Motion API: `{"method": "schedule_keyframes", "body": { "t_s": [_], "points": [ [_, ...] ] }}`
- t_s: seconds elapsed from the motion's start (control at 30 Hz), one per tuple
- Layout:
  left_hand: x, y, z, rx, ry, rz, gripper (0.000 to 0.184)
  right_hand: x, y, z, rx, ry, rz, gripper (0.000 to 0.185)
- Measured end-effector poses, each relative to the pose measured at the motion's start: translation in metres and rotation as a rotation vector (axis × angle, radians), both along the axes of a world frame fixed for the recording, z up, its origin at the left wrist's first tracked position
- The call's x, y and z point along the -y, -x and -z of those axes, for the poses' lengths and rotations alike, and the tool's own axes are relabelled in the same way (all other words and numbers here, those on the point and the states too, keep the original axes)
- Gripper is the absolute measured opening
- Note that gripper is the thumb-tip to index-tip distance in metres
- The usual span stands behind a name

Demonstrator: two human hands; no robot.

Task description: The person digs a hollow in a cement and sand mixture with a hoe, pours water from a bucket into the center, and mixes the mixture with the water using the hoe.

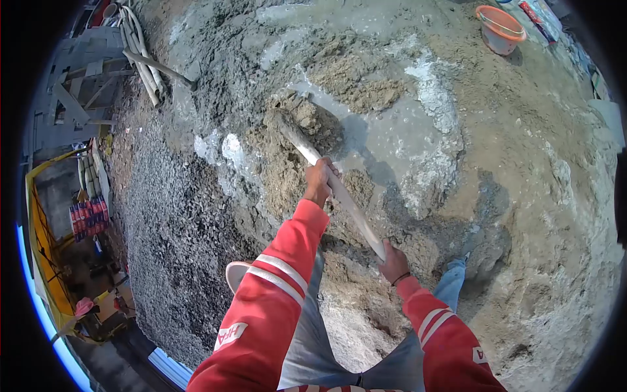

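Note:
A pale wooden handle [356,212] runs slantwise across the middle of the view. My left hand [320,179] is wrapped round it partway along, and my right hand [394,262] grips it near its lower end. The far end of the handle meets a lump of damp brown soil [307,117], and whatever tool head is there is hidden. Beside the lump lies a shallow grey puddle [398,130] with whitish edges. Red sleeves cover both my arms.
Dark gravel [179,255] is heaped at the left. Wooden poles [140,52] lie at the upper left, above a yellow frame [46,242]. An orange bucket [501,32] stands at the upper right. Uneven sandy ground [555,215] slopes along the right.

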State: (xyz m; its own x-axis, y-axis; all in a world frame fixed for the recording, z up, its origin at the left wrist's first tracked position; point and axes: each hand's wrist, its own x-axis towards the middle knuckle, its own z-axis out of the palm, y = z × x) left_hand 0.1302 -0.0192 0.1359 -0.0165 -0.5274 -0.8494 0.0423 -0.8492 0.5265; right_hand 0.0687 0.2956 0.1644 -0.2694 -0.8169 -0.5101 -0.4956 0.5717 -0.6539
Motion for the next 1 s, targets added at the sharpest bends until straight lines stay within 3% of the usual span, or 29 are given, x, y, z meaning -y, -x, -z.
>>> {"method": "schedule_keyframes", "body": {
  "t_s": [0.1,0.2,0.27,0.3,0.37,0.5,0.53,0.63,0.7,0.83,0.93,0.97,1.0],
  "points": [
    [0.041,0.022,-0.002,-0.058,0.168,-0.018,0.009,0.03,0.005,0.043,-0.093,0.104,0.058,0.045],
    [0.086,0.06,-0.05,-0.204,0.321,0.098,0.009,0.087,0.033,0.022,-0.177,0.205,0.171,0.044],
    [0.1,0.092,-0.096,-0.292,0.445,0.235,0.025,0.133,0.071,0.007,-0.307,0.275,0.21,0.044],
    [0.094,0.099,-0.101,-0.294,0.442,0.239,0.025,0.16,0.095,-0.004,-0.376,0.279,0.221,0.042],
    [0.07,0.106,-0.103,-0.217,0.551,0.428,0.044,0.216,0.149,-0.011,-0.57,0.213,0.212,0.038],
    [-0.007,0.072,-0.055,-0.096,0.263,0.507,0.044,0.284,0.259,-0.004,-0.777,0.066,0.133,0.033],
    [-0.027,0.06,-0.042,-0.116,0.131,0.474,0.043,0.278,0.27,0.001,-0.783,0.06,0.132,0.033],
    [-0.065,0.047,-0.031,-0.135,-0.015,0.53,0.044,0.26,0.272,-0.004,-0.576,-0.309,0.112,0.029],
    [-0.076,0.061,-0.032,-0.281,-0.142,0.525,0.047,0.226,0.255,0.011,-0.546,-0.317,0.201,0.034],
    [-0.068,0.155,-0.028,-0.386,-0.132,0.554,0.049,0.163,0.192,-0.054,-0.329,-0.327,0.347,0.039],
    [-0.063,0.242,-0.022,-0.558,-0.135,0.487,0.041,0.076,0.146,-0.057,-0.193,-0.138,0.473,0.041],
    [-0.074,0.264,-0.027,-0.377,-0.04,0.437,0.031,0.046,0.137,-0.048,-0.187,0.028,0.496,0.043],
    [-0.094,0.269,-0.024,-0.076,0.099,0.632,0.026,0.021,0.135,-0.039,-0.181,0.198,0.514,0.044]
  ]
}}
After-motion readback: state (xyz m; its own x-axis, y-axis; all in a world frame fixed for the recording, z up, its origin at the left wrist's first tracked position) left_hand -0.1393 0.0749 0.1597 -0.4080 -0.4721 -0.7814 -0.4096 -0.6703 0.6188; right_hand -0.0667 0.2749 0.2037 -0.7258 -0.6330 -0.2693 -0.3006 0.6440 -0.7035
